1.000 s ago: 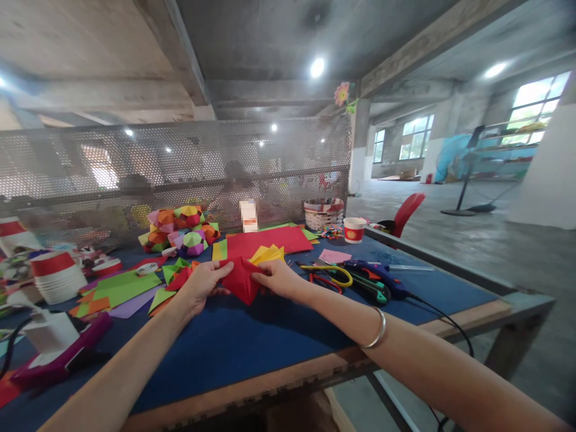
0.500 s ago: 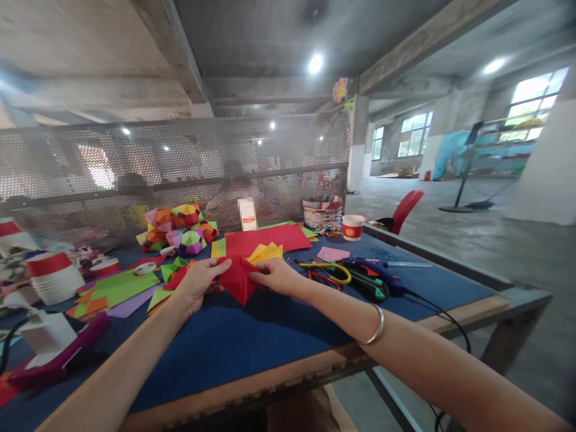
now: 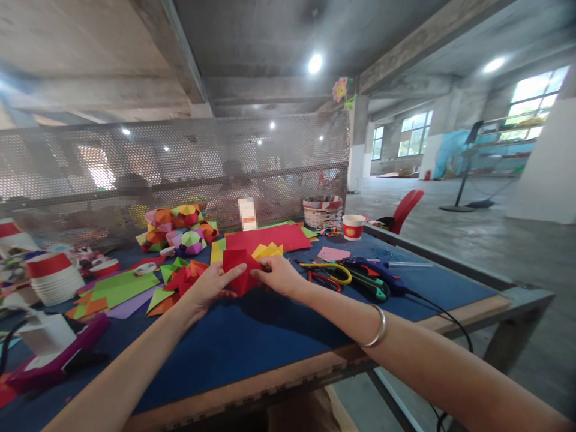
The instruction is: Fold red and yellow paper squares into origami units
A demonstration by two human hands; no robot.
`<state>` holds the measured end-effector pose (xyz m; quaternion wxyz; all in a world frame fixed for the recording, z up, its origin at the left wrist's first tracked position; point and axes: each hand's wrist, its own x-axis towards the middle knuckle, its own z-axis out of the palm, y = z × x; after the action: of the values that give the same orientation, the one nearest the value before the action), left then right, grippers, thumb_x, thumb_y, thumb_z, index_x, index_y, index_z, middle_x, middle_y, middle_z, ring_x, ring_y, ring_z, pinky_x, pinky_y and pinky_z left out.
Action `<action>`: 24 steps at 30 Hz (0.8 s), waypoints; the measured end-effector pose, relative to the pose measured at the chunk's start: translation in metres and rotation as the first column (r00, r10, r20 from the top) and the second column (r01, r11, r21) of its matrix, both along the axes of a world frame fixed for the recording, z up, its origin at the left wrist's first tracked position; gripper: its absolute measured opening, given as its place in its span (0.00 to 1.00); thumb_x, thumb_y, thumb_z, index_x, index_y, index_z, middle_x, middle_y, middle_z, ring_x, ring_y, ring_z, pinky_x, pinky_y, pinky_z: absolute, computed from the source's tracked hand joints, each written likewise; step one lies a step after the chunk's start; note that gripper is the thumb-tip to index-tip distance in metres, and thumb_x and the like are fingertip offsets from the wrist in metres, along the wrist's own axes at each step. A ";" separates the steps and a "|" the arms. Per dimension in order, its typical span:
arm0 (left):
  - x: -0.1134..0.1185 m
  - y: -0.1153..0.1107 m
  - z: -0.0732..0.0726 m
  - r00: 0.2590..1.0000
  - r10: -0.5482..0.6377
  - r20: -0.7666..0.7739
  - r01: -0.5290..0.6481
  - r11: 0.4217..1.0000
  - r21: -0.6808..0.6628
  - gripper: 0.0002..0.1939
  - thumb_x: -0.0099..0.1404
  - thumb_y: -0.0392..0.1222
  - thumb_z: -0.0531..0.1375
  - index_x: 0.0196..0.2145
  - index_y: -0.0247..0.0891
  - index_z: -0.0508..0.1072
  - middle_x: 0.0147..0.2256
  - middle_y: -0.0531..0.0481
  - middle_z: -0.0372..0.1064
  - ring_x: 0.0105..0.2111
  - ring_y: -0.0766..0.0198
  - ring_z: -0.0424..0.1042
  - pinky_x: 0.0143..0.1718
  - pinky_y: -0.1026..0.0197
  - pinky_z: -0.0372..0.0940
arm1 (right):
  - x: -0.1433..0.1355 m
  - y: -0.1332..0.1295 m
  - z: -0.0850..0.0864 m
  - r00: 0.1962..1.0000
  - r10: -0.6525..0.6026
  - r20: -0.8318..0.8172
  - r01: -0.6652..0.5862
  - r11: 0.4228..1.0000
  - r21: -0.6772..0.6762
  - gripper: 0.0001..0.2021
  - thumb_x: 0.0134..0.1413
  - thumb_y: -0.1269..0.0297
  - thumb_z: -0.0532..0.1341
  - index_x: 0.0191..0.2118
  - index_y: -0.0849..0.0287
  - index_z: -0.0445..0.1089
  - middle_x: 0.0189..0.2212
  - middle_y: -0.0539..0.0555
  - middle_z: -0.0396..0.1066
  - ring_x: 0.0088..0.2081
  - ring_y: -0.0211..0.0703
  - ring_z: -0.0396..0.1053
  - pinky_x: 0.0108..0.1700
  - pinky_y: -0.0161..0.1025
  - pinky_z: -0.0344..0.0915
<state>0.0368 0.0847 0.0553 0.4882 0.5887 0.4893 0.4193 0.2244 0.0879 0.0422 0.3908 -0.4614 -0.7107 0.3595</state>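
Observation:
A folded piece of red paper [image 3: 236,264] is held just above the blue tabletop, between my two hands. My left hand [image 3: 221,282] pinches its left side, the thumb lying across the front. At the right edge, my right hand [image 3: 278,274] grips the paper between thumb and fingertips. Folded yellow paper pieces [image 3: 269,249] lie right behind it, in front of a flat red sheet [image 3: 274,237]. Left of my left hand are more folded red paper pieces [image 3: 186,277] and green ones [image 3: 174,269].
Scissors with a yellow handle [image 3: 344,274], a green utility knife [image 3: 375,286] and a blue glue gun [image 3: 382,273] lie on the right. A paper cup [image 3: 353,228] and a woven basket [image 3: 322,211] stand behind. Finished paper balls [image 3: 180,228], stacked cups [image 3: 54,279] and a purple power strip [image 3: 58,354] are left.
The red paper has turned and shifted slightly left, with a flap now standing up at its top. My left thumb has moved across onto its front.

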 end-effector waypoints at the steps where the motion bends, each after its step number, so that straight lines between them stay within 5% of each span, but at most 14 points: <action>1: 0.001 0.001 -0.003 1.000 0.014 -0.001 -0.013 1.000 0.025 0.32 0.44 0.55 0.78 0.41 0.36 0.74 0.31 0.47 0.79 0.27 0.61 0.76 0.24 0.64 0.69 | -0.001 -0.001 0.000 1.000 0.005 -0.015 -0.005 1.000 -0.015 0.17 0.63 0.72 0.62 0.23 0.58 0.62 0.21 0.47 0.69 0.22 0.35 0.65 0.29 0.33 0.62; 10: -0.005 0.016 -0.012 0.993 0.114 0.016 -0.115 0.984 0.134 0.28 0.46 0.33 0.73 0.43 0.39 0.66 0.26 0.54 0.78 0.18 0.64 0.74 0.23 0.63 0.69 | -0.003 0.000 0.000 0.984 -0.043 -0.174 0.017 0.989 -0.145 0.11 0.63 0.74 0.60 0.28 0.58 0.65 0.21 0.49 0.72 0.24 0.40 0.74 0.28 0.35 0.70; 18: -0.007 0.010 -0.005 0.992 0.118 0.041 -0.124 0.971 0.206 0.30 0.43 0.40 0.72 0.44 0.38 0.67 0.22 0.56 0.76 0.20 0.63 0.74 0.26 0.63 0.69 | 0.000 0.003 0.000 0.971 -0.110 -0.211 0.068 0.978 -0.199 0.10 0.61 0.74 0.59 0.28 0.59 0.65 0.21 0.49 0.72 0.25 0.42 0.74 0.26 0.34 0.69; 24: -0.009 0.010 -0.003 0.992 0.118 0.048 -0.125 0.965 0.230 0.36 0.40 0.46 0.74 0.46 0.38 0.67 0.27 0.52 0.79 0.21 0.62 0.74 0.27 0.61 0.68 | 0.000 0.004 -0.001 0.976 -0.086 -0.198 0.049 0.982 -0.184 0.13 0.61 0.72 0.64 0.24 0.60 0.67 0.18 0.46 0.67 0.19 0.33 0.62 0.21 0.28 0.60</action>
<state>0.0280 0.0945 0.0526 0.3975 0.6035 0.4637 0.5126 0.2246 0.0915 0.0417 0.4314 -0.4789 -0.6155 0.4536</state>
